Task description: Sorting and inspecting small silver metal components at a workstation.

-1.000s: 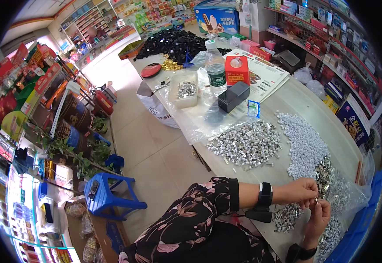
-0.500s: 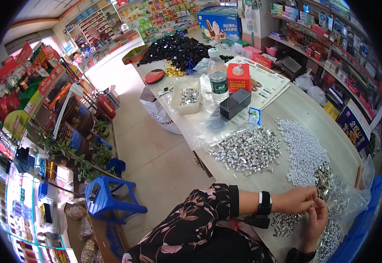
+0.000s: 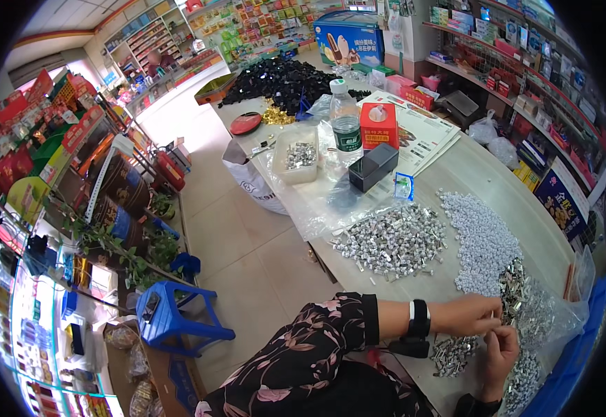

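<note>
My left hand [image 3: 464, 316], with a black band on its wrist, reaches in from the left over the table's near right part. Its fingers are pinched together, meeting those of my right hand [image 3: 501, 351], which is also closed. Whatever they hold is too small to make out. Beneath and beside them lies a pile of small silver metal pieces [image 3: 451, 358]. Another heap of silver metal pieces [image 3: 394, 240] spreads farther left, with small whitish bead-like pieces [image 3: 480, 236] to its right. A clear plastic bag [image 3: 556, 316] borders the hands on the right.
A blue tray edge [image 3: 580, 354] runs along the right. Farther back stand a black box [image 3: 374, 167], a red box [image 3: 379, 125], a water bottle [image 3: 345, 121] and a plastic tub [image 3: 294, 171] of metal bits. Black pieces [image 3: 278, 80] are heaped at the far end. A blue stool [image 3: 178, 316] stands left.
The fingers of both hands have shifted slightly; my right hand's fingers are curled in more. The piles and other things look unmoved.
</note>
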A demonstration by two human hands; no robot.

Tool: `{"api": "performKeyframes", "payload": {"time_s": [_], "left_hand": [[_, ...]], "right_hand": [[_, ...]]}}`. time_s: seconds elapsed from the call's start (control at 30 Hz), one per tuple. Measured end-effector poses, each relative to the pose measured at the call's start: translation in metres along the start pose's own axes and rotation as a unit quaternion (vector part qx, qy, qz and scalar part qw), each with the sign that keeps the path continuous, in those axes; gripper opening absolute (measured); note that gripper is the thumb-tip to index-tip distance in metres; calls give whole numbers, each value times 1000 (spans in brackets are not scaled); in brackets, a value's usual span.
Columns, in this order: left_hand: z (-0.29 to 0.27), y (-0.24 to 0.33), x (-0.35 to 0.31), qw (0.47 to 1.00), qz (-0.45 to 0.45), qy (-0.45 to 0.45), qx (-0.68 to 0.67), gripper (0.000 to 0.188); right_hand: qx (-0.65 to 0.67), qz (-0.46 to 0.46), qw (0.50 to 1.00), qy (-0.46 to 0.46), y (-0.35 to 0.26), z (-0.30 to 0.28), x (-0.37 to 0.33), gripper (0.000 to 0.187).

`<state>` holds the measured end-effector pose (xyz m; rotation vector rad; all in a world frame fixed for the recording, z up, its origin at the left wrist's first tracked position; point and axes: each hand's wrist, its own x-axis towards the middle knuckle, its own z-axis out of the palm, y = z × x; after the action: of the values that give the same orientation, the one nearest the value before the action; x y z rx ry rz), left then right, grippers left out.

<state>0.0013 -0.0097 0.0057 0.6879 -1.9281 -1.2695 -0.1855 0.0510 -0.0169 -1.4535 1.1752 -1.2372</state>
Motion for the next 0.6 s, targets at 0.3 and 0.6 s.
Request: {"api": "performKeyframes", "payload": {"time_s": [0.3, 0.6], "left_hand": [[-15, -27, -2, 963, 48, 25, 265, 19], [-8, -33, -2, 946, 77, 29, 313, 16]], "right_hand": [[-216, -71, 971, -72, -24, 19, -5, 8], [-258, -88, 958, -87, -39, 20, -5, 6]]}}
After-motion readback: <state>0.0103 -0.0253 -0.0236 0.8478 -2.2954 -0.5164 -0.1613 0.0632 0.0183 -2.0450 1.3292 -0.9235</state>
